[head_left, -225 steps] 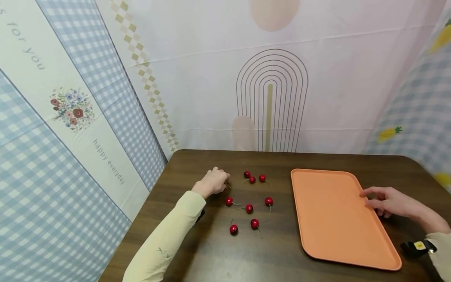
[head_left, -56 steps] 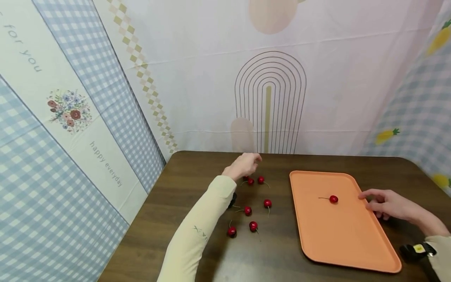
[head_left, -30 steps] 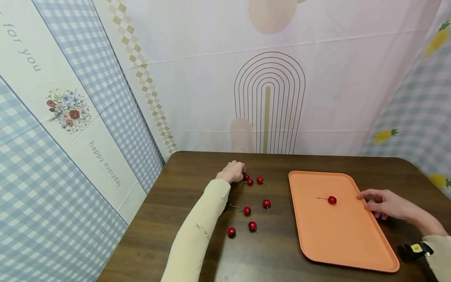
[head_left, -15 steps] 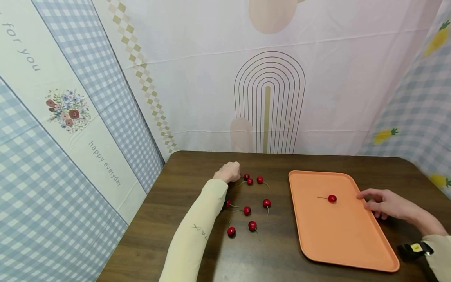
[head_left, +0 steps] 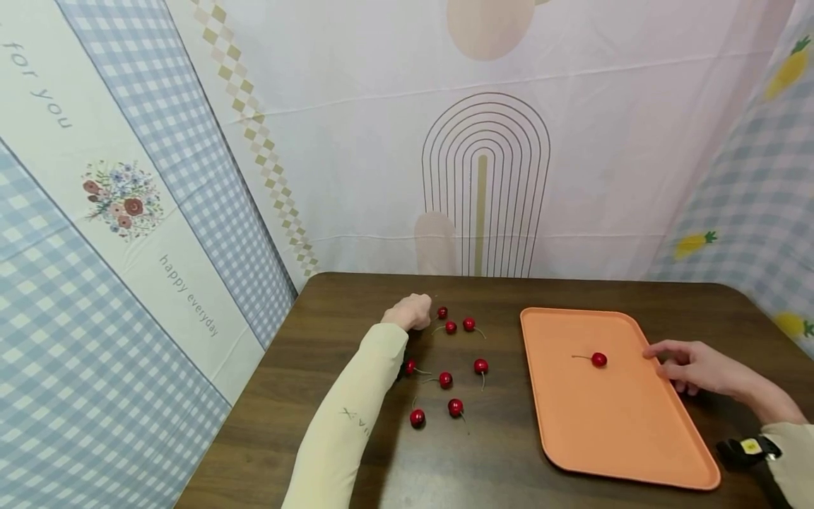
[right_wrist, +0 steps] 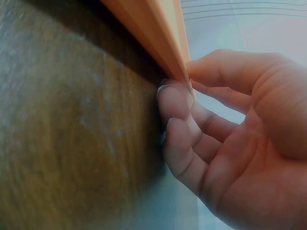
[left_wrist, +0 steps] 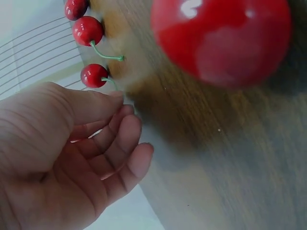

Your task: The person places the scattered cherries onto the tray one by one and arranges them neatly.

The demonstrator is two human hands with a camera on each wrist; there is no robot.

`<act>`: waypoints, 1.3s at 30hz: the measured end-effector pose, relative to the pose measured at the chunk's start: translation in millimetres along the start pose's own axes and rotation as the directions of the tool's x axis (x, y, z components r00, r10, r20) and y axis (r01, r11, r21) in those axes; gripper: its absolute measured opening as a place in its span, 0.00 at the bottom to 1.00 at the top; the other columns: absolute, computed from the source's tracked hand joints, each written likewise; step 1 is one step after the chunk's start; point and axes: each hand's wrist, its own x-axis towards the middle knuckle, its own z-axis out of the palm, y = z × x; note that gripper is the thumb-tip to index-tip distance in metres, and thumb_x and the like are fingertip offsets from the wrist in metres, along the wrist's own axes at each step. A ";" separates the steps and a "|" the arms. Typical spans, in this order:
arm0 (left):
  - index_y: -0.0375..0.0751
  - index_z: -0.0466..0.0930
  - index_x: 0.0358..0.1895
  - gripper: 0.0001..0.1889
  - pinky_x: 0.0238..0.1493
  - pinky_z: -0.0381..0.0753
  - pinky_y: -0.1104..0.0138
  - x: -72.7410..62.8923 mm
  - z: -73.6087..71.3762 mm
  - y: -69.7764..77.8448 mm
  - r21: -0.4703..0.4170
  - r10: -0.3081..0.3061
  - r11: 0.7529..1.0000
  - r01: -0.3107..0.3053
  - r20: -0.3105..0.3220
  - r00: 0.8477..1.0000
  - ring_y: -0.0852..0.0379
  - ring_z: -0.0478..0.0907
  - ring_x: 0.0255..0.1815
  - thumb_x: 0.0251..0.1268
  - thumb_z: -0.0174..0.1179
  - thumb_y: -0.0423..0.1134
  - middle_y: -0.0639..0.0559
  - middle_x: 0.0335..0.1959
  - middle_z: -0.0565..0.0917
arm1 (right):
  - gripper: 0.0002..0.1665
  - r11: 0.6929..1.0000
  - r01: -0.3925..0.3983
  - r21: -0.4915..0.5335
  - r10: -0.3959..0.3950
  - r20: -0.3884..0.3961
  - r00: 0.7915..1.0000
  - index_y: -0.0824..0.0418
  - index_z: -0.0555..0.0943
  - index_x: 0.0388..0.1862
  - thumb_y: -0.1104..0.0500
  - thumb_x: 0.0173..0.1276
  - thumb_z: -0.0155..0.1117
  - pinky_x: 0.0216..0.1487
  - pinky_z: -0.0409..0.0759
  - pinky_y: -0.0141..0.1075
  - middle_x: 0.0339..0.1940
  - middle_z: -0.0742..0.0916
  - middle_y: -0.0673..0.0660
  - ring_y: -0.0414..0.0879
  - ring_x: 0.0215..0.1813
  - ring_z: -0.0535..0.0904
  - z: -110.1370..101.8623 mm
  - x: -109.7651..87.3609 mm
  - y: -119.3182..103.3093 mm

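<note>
My left hand (head_left: 409,312) is low over the far left of the table. In the left wrist view its thumb and forefinger pinch the green stem of a red cherry (left_wrist: 94,75); the stem's end is hidden by the thumb. That cherry (head_left: 442,312) shows just right of the hand in the head view. Two more cherries lie close by, one with a curved stem (left_wrist: 106,55). At the right, my right hand (head_left: 704,367) grips the long edge of an orange tray (head_left: 610,431), thumb and fingers on either side of its rim. One cherry (head_left: 599,360) lies on the tray.
Several more stemmed cherries lie nearer on the brown wooden table (head_left: 483,459), among them one cherry (head_left: 410,367) beside the left wrist, looming large in the left wrist view. A patterned cloth (head_left: 369,170) hangs behind the table.
A cherry has appeared on the tray since the earliest frame. My left hand has drawn back slightly left, and the far cherry has shifted away from its neighbour. My right hand has stayed at the tray.
</note>
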 end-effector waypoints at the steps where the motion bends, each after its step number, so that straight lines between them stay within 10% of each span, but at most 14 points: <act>1: 0.42 0.77 0.35 0.08 0.36 0.75 0.56 0.3 0.6 0.0 -0.006 0.011 1.000 -0.011 -0.004 1.000 0.51 0.74 0.38 0.70 0.48 0.36 0.45 0.43 0.79 | 0.16 1.000 0.000 0.000 0.000 0.001 1.000 0.63 0.75 0.59 0.62 0.76 0.53 0.24 0.77 0.36 0.26 0.80 0.51 0.47 0.25 0.77 0.1 -0.1 0.4; 14: 0.49 0.62 0.12 0.23 0.22 0.62 0.68 -10.2 -7.0 25.8 -0.025 0.268 0.962 -0.271 -0.087 0.960 0.60 0.58 0.19 0.70 0.49 0.35 0.57 0.13 0.60 | 0.15 1.000 0.009 0.004 -0.009 -0.005 1.000 0.60 0.76 0.58 0.62 0.75 0.53 0.24 0.77 0.36 0.26 0.80 0.51 0.47 0.24 0.77 1.0 -0.3 1.4; 24: 0.44 0.83 0.26 0.14 0.28 0.70 0.72 -19.0 -9.3 62.4 -0.052 0.394 0.912 -0.407 -0.169 0.903 0.63 0.71 0.23 0.71 0.52 0.39 0.59 0.21 0.76 | 0.16 1.000 0.001 -0.010 -0.001 -0.011 1.000 0.61 0.75 0.59 0.62 0.75 0.53 0.24 0.77 0.36 0.25 0.80 0.50 0.47 0.24 0.77 0.3 1.3 2.5; 39: 0.50 0.82 0.35 0.09 0.31 0.71 0.74 -21.9 17.8 120.1 -0.107 0.422 0.885 -0.452 -0.223 0.879 0.64 0.73 0.27 0.73 0.54 0.44 0.61 0.28 0.78 | 0.17 1.000 -0.014 -0.016 0.014 -0.018 1.000 0.65 0.74 0.59 0.61 0.75 0.53 0.24 0.77 0.36 0.26 0.80 0.51 0.47 0.25 0.77 0.7 0.8 -1.2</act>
